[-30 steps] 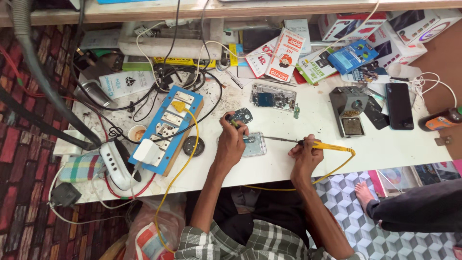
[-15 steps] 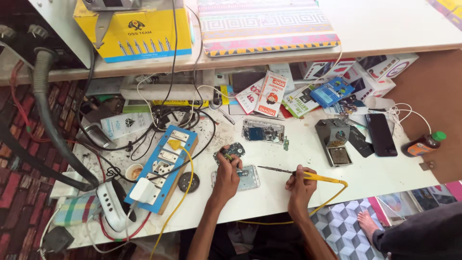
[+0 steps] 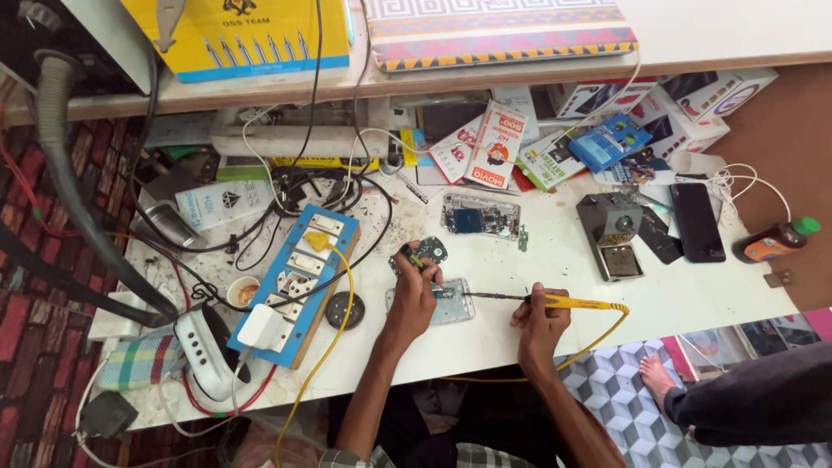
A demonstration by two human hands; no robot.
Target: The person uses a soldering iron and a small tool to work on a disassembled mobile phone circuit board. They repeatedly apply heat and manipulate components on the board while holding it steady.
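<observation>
My right hand point(image 3: 539, 319) grips a yellow-handled soldering iron point(image 3: 555, 302) whose tip points left onto a small opened phone board point(image 3: 452, 301) lying flat on the white table point(image 3: 555, 269). My left hand point(image 3: 416, 292) rests on the left part of that board and pinches a thin pair of tweezers point(image 3: 409, 256) above it. A small round dark part point(image 3: 432, 250) lies just beyond my left fingers. The iron's yellow cable point(image 3: 598, 334) loops back under my right wrist.
A blue power strip point(image 3: 295, 282) with a white plug lies left of my hands. An opened phone point(image 3: 479, 214), a grey soldering stand point(image 3: 614, 232), a black phone point(image 3: 696, 221) and a brown bottle point(image 3: 776, 241) sit to the right. Another person's foot point(image 3: 659, 381) shows at lower right.
The view has tilted up, showing more of the shelf above. Both hands stay on the board and the iron, with almost no movement.
</observation>
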